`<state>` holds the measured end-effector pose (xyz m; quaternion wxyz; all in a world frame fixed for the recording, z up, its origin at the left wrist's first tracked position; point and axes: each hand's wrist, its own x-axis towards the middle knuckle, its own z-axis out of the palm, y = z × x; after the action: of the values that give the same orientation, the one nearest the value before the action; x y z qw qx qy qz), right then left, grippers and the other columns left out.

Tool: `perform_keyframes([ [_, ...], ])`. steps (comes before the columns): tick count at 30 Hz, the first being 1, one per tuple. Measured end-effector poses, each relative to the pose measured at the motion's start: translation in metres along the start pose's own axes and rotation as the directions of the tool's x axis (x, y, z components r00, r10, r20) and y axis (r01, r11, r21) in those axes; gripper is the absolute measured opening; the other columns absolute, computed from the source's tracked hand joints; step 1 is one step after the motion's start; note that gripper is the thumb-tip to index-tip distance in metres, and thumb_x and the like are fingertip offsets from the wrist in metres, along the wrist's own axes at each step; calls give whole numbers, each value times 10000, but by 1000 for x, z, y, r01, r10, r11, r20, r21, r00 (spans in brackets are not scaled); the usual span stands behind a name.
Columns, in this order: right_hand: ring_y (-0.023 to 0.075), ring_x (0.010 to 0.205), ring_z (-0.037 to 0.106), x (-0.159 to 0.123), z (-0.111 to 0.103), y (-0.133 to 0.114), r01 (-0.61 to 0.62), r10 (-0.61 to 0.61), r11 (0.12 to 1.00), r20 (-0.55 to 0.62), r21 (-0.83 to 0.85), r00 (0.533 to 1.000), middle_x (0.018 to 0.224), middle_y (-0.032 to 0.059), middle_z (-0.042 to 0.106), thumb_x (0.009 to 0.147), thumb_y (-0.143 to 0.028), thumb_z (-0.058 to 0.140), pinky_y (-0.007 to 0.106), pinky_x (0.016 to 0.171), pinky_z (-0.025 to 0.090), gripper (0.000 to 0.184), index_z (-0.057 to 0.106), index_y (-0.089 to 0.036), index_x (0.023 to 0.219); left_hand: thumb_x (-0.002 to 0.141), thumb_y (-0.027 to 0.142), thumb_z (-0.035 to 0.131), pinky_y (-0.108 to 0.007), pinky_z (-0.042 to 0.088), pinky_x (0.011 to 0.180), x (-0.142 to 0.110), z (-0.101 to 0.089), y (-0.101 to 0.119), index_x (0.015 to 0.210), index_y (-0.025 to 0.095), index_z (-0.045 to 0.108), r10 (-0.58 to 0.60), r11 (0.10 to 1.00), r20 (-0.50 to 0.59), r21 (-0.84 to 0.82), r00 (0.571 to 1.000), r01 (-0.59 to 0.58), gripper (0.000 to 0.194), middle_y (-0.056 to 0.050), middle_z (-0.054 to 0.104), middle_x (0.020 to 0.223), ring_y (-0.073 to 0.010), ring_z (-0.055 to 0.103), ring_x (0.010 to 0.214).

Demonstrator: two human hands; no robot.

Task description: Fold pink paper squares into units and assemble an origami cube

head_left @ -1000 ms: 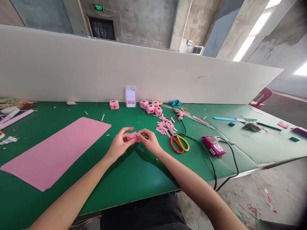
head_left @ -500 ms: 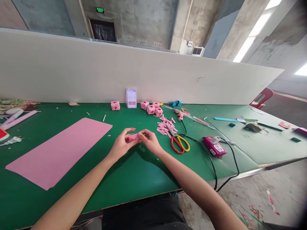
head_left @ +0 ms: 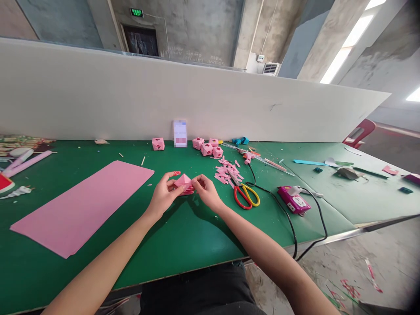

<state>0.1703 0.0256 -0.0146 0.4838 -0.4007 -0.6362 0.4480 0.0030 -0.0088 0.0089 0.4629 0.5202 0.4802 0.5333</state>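
Note:
Between my hands, a little above the green table, is a folded pink paper piece (head_left: 184, 182) with a pointed top and layered folds along its lower side. My left hand (head_left: 166, 192) grips its left side, thumb in front. A red wrapping shows on the left index finger. My right hand (head_left: 204, 190) pinches the right edge with thumb and index finger. To the right lie cut pink paper strips (head_left: 225, 171) and scissors (head_left: 245, 194) with red and yellow handles. Left of my hands, a large sheet of pink paper (head_left: 85, 205) lies flat.
Several folded pink paper cubes (head_left: 206, 149) stand at the back near a propped phone (head_left: 180, 133). A pink glue gun (head_left: 248, 156) lies right of them. Its black cord runs near a purple power socket (head_left: 294, 200). A white partition (head_left: 203, 96) borders the back.
The folded paper piece has been tipped so its pointed face and layered edge now show. Both hands stay in nearly the same place, with the fingers shifted slightly.

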Motion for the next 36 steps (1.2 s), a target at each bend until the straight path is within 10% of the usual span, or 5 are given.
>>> perform_keyframes([
  [20,165,739,572,6,-11,-4,97,-109,975,-52,-198,993,759,16,644,907,-459,539,270,650,416,297,560,-207,751,794,438,747,-396,562,865,1,-1,-10,1266,218,523,104,966,74,229,992,-118,567,-70,750,1015,-249,739,926],
  [28,201,761,606,21,-42,12,-205,91,866,-259,-457,962,803,48,694,887,-245,564,310,722,433,153,646,-194,768,896,344,578,-423,527,937,10,-14,-19,1221,214,539,341,797,-7,532,940,-286,353,-101,718,1174,-258,658,1141],
  [36,302,1180,478,15,-32,19,17,-170,712,-149,-702,974,1204,88,665,918,-240,625,454,1062,379,225,752,-233,1103,897,307,556,-497,498,990,16,-16,-33,1214,219,521,358,728,46,612,932,-310,331,-115,701,1244,-281,628,1200],
])
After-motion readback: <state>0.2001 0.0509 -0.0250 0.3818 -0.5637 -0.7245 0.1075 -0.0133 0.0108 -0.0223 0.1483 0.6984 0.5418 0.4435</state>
